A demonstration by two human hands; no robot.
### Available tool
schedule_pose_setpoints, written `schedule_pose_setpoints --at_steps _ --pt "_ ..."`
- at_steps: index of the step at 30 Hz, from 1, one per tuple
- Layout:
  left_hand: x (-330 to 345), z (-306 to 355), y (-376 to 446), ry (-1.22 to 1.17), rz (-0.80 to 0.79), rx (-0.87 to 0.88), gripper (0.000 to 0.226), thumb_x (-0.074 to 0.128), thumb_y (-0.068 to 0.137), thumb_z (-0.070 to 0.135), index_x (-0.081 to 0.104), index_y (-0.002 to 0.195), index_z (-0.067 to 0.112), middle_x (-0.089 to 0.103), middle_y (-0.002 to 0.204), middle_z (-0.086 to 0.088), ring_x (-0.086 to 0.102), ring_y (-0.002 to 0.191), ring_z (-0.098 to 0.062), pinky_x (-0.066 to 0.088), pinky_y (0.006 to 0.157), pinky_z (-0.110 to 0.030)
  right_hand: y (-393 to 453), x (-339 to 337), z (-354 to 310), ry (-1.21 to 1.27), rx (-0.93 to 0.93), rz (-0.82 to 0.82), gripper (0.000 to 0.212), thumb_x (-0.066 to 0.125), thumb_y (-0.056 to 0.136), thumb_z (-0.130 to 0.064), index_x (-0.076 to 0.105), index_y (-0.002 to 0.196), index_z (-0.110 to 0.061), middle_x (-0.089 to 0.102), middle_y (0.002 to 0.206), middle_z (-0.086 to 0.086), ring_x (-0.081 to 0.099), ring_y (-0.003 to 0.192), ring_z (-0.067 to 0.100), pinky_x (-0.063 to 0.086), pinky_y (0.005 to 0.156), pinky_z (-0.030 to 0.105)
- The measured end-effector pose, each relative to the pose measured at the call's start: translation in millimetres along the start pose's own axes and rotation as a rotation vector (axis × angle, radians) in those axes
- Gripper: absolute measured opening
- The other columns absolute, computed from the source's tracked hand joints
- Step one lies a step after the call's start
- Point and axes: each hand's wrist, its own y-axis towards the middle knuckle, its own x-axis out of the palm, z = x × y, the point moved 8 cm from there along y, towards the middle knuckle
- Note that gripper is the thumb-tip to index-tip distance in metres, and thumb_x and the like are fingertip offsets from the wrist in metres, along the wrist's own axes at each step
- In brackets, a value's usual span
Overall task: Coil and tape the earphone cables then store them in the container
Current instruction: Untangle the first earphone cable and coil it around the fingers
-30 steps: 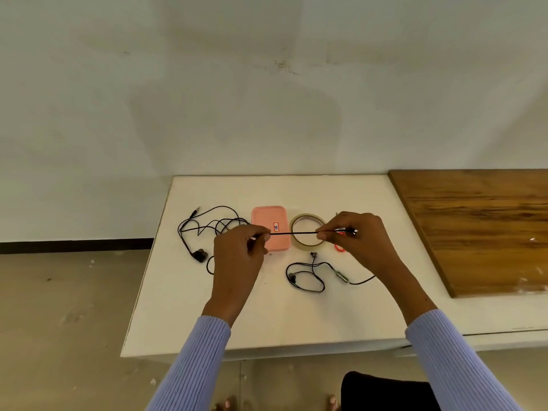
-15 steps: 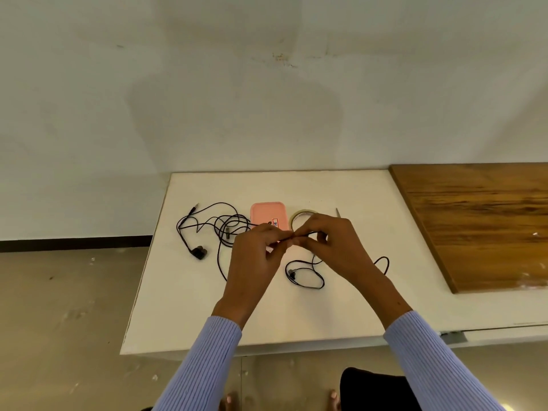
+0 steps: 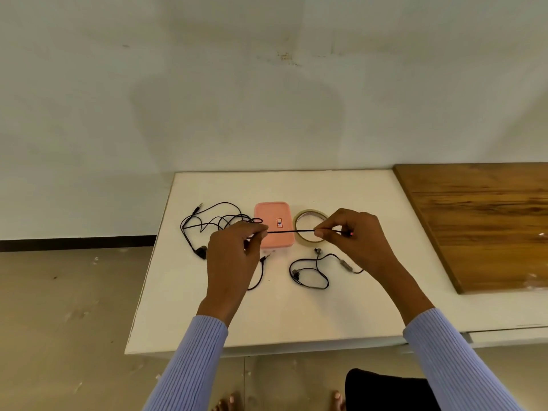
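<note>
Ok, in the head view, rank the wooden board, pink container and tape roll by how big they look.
1. Wooden board, by far the largest, though cut off by the frame's right edge.
2. Pink container.
3. Tape roll, only slightly smaller than the container and partly hidden by the right hand, so that ranking is close.

black earphone cable (image 3: 292, 231) stretched taut above pink container (image 3: 274, 224), tape roll (image 3: 310, 229).
</note>
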Motion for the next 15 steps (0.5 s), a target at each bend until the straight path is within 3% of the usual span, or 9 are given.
schedule_pose_setpoints --at_steps 3,5,7,12,15 --pt "1 14 -3 0.122 -0.006 0.104 0.033 0.056 0.087 0.005 0.069 0.113 0.022 0.074 0.097 0.002 0.069 0.068 -0.017 0.055 0.063 -0.033 0 8 -3 -0.049 -0.029 -0.022 0.007 0.075 0.078 -0.023 0.072 0.076 -0.029 0.065 0.078 -0.013 0.051 0.061 -0.001 0.035 0.057 0.015" --pt "6 33 -7 0.139 -0.040 0.241 0.036 0.052 0.083 0.008 0.069 0.113 0.021 0.072 0.106 0.004 0.069 0.082 -0.011 0.053 0.070 -0.022 -1 16 -8 -0.085 -0.059 -0.058 0.002 0.074 0.078 -0.026 0.073 0.078 -0.027 0.063 0.078 -0.014 0.051 0.060 -0.001 0.033 0.056 0.013" --pt "14 42 -11 0.196 -0.086 0.295 0.034 0.052 0.080 0.018 0.072 0.107 0.022 0.071 0.108 0.007 0.067 0.081 -0.005 0.046 0.070 -0.012 -3 24 -16 -0.100 -0.104 -0.096 0.003 0.073 0.079 -0.025 0.074 0.081 -0.024 0.064 0.079 -0.012 0.053 0.066 -0.006 0.036 0.057 0.010" --pt "25 38 -12 0.274 -0.170 0.271 0.024 0.058 0.080 0.038 0.074 0.094 0.028 0.073 0.090 0.010 0.066 0.084 -0.009 0.036 0.061 -0.009 -4 32 -24 -0.061 -0.115 -0.110 0.004 0.072 0.080 -0.025 0.073 0.081 -0.029 0.066 0.078 -0.008 0.052 0.068 -0.002 0.035 0.057 0.014" --pt "23 32 -8 0.296 -0.172 0.284 0.018 0.064 0.079 0.038 0.075 0.090 0.031 0.074 0.084 0.010 0.068 0.077 -0.010 0.037 0.059 -0.013 -5 33 -28 0.004 -0.110 -0.120 0.009 0.072 0.079 -0.024 0.071 0.079 -0.033 0.066 0.077 -0.007 0.051 0.065 -0.001 0.036 0.057 0.013"
